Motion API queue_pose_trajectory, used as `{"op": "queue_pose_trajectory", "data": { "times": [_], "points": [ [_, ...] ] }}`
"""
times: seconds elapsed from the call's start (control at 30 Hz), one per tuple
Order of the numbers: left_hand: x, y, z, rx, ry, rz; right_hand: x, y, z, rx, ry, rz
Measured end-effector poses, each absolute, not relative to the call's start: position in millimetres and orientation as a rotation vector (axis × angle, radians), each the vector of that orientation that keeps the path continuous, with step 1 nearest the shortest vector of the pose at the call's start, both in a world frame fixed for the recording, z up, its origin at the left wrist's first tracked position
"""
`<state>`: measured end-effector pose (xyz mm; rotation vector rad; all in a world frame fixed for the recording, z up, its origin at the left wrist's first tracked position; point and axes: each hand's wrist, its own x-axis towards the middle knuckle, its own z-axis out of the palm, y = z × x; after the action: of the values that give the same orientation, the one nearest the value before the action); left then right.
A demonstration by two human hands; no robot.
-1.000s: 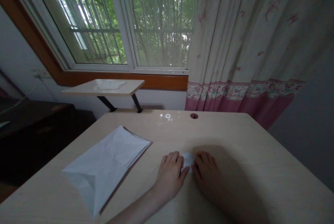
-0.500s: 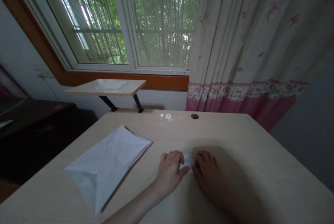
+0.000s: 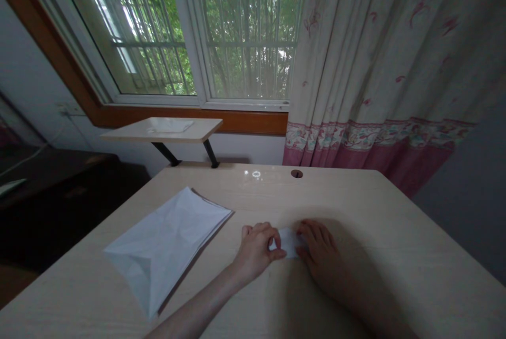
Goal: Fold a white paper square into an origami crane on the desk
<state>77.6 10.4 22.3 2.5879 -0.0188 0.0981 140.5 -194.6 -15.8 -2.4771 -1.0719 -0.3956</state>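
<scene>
A small folded piece of white paper (image 3: pixel 290 242) lies on the pale wooden desk (image 3: pixel 221 307) between my two hands. My left hand (image 3: pixel 259 247) has its thumb and index finger curled together at the paper's left edge, pinching it. On the other side, my right hand (image 3: pixel 319 247) rests over the right end with its fingers extended and fairly flat, pressing the paper against the desk. The fingertips cover part of that end. Left of my hands lies a stack of large white paper sheets (image 3: pixel 169 239), creased, with the near left corner bent.
A raised shelf (image 3: pixel 205 131) on black supports stands at the far left of the desk, with crumpled white paper (image 3: pixel 172 125) on it. A cable hole (image 3: pixel 297 174) sits near the back edge. Behind are a barred window and a floral curtain (image 3: pixel 356 91).
My right hand has shifted right and flattened out, so more of the small folded paper shows. My left thumb and index finger have drawn together at its left edge.
</scene>
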Motion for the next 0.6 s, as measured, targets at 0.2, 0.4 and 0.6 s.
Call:
{"op": "queue_pose_trajectory", "data": {
  "times": [0.2, 0.4, 0.6],
  "points": [
    [80, 19, 20, 2.568, -0.003, 0.037, 143, -198, -13, -2.480, -1.083, -0.376],
    [82, 25, 23, 2.547, -0.070, -0.013, 147, -205, -9, -2.442, -1.085, -0.249],
    [77, 24, 24, 2.522, -0.117, 0.071, 146, -205, -5, -2.417, -1.084, -0.231]
  ]
}}
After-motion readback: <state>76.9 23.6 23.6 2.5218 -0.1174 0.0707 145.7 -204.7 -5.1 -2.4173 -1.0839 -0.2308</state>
